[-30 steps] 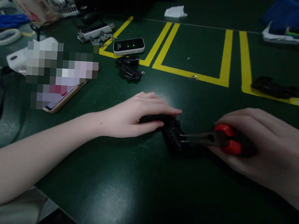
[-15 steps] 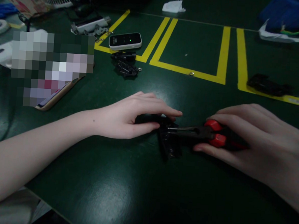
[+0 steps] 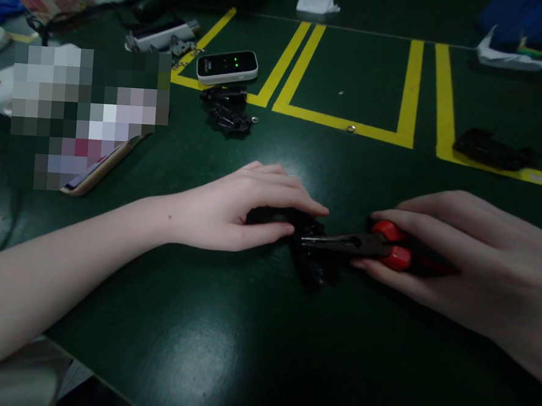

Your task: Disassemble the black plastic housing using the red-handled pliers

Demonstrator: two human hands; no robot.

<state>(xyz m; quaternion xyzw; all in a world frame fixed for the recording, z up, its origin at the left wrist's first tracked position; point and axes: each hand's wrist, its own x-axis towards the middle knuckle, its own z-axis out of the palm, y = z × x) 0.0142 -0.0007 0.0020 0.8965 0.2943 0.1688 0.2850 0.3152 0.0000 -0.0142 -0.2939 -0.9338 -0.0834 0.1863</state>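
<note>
My left hand (image 3: 256, 211) grips a black plastic part (image 3: 317, 270) between thumb and fingers at the middle of the table. The part is dark and blurred, so its details cannot be made out. My right hand (image 3: 460, 257) is closed round the red handles of a pair of needle-nose pliers (image 3: 369, 244). The pliers point left, and their jaws lie at the black part, close to my left fingertips. Whether the jaws pinch anything there I cannot tell.
Beyond my hands lie several black plastic pieces (image 3: 230, 118), a small metal ring (image 3: 351, 129), a white-edged black device (image 3: 227, 67) with green lights and another black part (image 3: 494, 149). A phone (image 3: 86, 179) rests at left. Yellow tape (image 3: 408, 95) marks the green table (image 3: 188, 351).
The black part has turned slightly in my left hand, and the pliers' tips have shifted a little downward with it. A second green light shows on the device. The view has moved slightly.
</note>
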